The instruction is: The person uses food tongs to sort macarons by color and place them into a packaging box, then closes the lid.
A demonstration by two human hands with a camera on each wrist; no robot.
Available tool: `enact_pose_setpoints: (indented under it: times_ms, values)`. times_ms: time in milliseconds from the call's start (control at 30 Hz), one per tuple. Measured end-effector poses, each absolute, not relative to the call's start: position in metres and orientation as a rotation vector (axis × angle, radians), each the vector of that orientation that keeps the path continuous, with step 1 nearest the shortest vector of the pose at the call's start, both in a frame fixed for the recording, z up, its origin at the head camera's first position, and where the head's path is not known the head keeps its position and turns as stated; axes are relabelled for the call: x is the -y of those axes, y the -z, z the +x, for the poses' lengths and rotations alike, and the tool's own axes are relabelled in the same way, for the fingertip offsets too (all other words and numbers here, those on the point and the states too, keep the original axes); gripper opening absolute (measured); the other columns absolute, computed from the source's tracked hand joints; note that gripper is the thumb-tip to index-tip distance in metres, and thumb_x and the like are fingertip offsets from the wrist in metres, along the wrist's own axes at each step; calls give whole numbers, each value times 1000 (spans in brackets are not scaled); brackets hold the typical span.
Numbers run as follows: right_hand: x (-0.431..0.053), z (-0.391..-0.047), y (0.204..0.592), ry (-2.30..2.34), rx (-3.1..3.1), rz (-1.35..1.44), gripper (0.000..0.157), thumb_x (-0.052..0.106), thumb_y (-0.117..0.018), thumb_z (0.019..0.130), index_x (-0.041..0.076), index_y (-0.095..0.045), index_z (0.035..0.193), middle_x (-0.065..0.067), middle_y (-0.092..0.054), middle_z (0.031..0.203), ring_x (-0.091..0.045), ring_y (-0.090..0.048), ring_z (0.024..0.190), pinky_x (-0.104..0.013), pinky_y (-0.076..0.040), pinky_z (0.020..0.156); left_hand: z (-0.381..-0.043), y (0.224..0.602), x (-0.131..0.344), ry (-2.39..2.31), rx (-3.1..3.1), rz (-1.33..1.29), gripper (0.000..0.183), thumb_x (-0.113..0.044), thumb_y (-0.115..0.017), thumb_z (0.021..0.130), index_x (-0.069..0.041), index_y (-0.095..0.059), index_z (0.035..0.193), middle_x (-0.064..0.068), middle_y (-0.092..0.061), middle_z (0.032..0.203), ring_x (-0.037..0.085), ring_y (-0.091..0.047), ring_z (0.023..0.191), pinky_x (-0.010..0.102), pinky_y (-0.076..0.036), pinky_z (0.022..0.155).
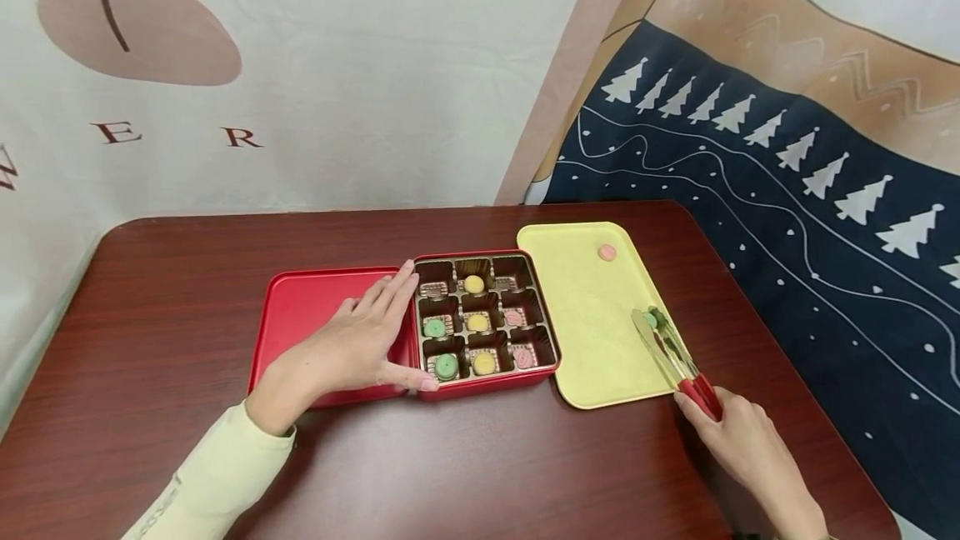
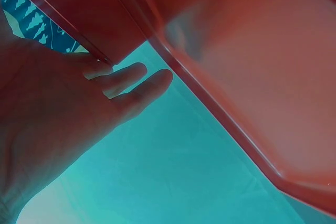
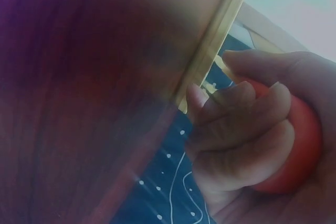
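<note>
My right hand [image 1: 757, 448] grips the red handles of metal tongs [image 1: 678, 365], its fingers curled round them in the right wrist view. The tong tips lie around a small green macaron-like piece [image 1: 650, 320] near the right edge of a yellow tray [image 1: 592, 323]. On the left, my left hand [image 1: 356, 344] is spread along the side of a red box [image 1: 480, 387], fingers straight, thumb at its front corner. The box's brown divided insert holds green pieces [image 1: 446, 367], yellow pieces [image 1: 484, 363] and pink pieces [image 1: 522, 357]. A pink piece [image 1: 607, 252] lies on the tray's far end.
A red lid [image 1: 315, 298] lies left of the box, partly under my left hand and forearm. The dark wooden table [image 1: 172, 315] meets a pale wall cloth [image 1: 375, 107] behind. A navy cloth with white trees [image 1: 757, 215] hangs past the table's right edge.
</note>
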State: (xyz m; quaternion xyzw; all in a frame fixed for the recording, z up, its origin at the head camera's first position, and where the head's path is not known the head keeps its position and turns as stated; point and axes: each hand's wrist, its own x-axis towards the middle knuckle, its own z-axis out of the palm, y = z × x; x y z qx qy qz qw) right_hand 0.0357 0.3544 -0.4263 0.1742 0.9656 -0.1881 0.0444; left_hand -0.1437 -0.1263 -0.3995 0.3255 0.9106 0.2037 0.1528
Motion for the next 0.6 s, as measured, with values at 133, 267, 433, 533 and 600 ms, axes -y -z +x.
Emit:
enact_pose_setpoints:
  times_ms: [133,267,433,533,600]
  values:
    - [-354,37,426,576,-2950,534,46,44,-70,107,8,-58,81,-3,-48,64,-20,-46,58,-34,-37,52,-144,400,125,-579,-2622,944,146,-85,-78,79,1,-8,173,19,-3,182,55,-22,159,82,-26,116]
    - [-354,37,426,575,-2957,522,46,45,-69,108,9,-59,81,-2,-47,64,-20,-45,58,-34,-35,52,-144,400,125,-579,-2625,945,146,-85,-79,79,1,-8,173,19,-3,181,55,-22,158,82,-26,115]
    - [-354,38,425,560,-2985,489,44,45,-67,109,9,-60,84,-2,-45,64,-20,-42,58,-34,-33,51,-144,400,125,-589,-2616,937,146,-84,-79,79,1,-8,174,18,-1,182,55,-21,159,82,-25,116]
    - [-355,38,424,551,-2991,474,44,45,-65,110,9,-61,85,-2,-44,64,-20,-42,59,-34,-32,51,-144,400,125,-593,-2609,933,146,-84,-79,79,0,-7,174,17,-1,182,53,-20,160,81,-24,117]
    - [-355,38,424,546,-2990,470,46,46,-64,110,10,-60,83,-2,-44,64,-20,-42,59,-34,-32,52,-144,400,126,-596,-2608,933,146,-84,-80,79,0,-7,174,17,-1,182,53,-21,160,81,-24,118]
